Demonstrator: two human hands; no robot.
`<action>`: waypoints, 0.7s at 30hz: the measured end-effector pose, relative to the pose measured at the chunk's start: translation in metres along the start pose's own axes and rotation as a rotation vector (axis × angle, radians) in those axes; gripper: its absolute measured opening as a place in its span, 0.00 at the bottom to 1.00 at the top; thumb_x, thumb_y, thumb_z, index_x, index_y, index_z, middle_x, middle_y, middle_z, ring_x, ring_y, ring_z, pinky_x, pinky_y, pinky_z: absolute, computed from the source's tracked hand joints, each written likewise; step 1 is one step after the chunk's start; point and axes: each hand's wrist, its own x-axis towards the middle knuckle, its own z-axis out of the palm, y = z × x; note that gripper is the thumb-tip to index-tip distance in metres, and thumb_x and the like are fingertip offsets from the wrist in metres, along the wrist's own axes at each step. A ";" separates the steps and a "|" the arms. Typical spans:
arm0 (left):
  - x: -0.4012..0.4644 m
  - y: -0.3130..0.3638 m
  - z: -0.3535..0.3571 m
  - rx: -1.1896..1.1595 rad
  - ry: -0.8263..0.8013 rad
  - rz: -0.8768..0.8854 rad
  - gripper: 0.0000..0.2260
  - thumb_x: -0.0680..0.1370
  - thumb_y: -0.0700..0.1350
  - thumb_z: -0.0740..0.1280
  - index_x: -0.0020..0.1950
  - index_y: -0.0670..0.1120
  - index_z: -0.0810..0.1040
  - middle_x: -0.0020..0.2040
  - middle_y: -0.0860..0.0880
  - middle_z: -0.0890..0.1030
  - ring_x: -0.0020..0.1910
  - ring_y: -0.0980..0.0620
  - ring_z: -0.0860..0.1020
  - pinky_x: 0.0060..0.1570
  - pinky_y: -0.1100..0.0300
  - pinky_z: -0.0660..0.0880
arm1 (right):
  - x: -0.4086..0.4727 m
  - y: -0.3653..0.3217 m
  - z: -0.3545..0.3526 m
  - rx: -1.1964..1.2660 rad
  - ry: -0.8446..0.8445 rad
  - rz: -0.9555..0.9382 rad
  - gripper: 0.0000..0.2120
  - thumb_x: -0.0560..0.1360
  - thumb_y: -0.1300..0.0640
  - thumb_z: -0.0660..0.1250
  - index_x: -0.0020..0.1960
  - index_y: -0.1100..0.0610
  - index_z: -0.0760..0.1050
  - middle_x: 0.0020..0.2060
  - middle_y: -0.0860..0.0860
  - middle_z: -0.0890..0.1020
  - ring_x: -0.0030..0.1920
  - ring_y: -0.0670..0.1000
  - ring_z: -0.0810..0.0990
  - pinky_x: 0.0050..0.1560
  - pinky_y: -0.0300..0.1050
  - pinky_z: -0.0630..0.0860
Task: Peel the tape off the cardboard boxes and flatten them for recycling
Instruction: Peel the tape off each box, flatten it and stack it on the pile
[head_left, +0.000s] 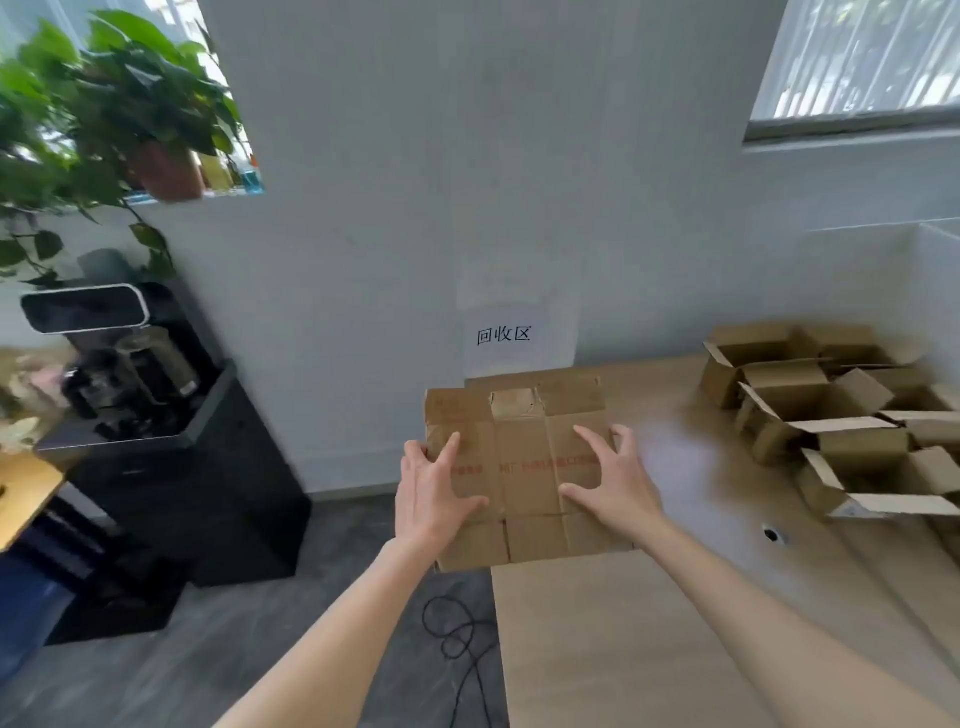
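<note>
Head view: the left hand (431, 493) lies spread on the left part of the flattened box (524, 467), its grip wide, fingers over the left edge. The box lies flat at the bench's (649, 623) far left corner, overhanging it. The right hand (613, 483) presses its right part, grip wide. Unflattened boxes (831, 415) crowd far right.

White wall sign (504, 335) reads "回收区"; red print on flattened box (524, 467) is illegible

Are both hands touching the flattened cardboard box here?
Touching. Head view shows the left hand and right hand pressed flat on the flattened box, fingers spread across it.
</note>
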 end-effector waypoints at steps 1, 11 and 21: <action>0.012 0.002 0.015 -0.003 -0.030 0.013 0.46 0.69 0.59 0.79 0.81 0.59 0.57 0.62 0.50 0.62 0.59 0.51 0.67 0.54 0.56 0.77 | 0.008 0.010 0.000 -0.032 -0.001 0.031 0.40 0.70 0.43 0.77 0.77 0.40 0.63 0.76 0.50 0.54 0.75 0.55 0.64 0.64 0.56 0.74; 0.131 -0.015 0.145 -0.032 -0.262 0.035 0.46 0.71 0.61 0.77 0.82 0.57 0.56 0.64 0.48 0.61 0.62 0.49 0.66 0.53 0.57 0.75 | 0.110 0.091 0.063 -0.140 -0.098 0.256 0.41 0.71 0.42 0.76 0.78 0.40 0.61 0.77 0.49 0.53 0.76 0.57 0.63 0.69 0.57 0.73; 0.272 -0.063 0.267 -0.104 -0.272 -0.054 0.45 0.71 0.65 0.75 0.82 0.58 0.56 0.69 0.47 0.60 0.70 0.46 0.66 0.60 0.52 0.75 | 0.279 0.155 0.153 -0.227 -0.180 0.233 0.41 0.72 0.43 0.75 0.79 0.40 0.58 0.76 0.50 0.52 0.74 0.57 0.65 0.65 0.58 0.75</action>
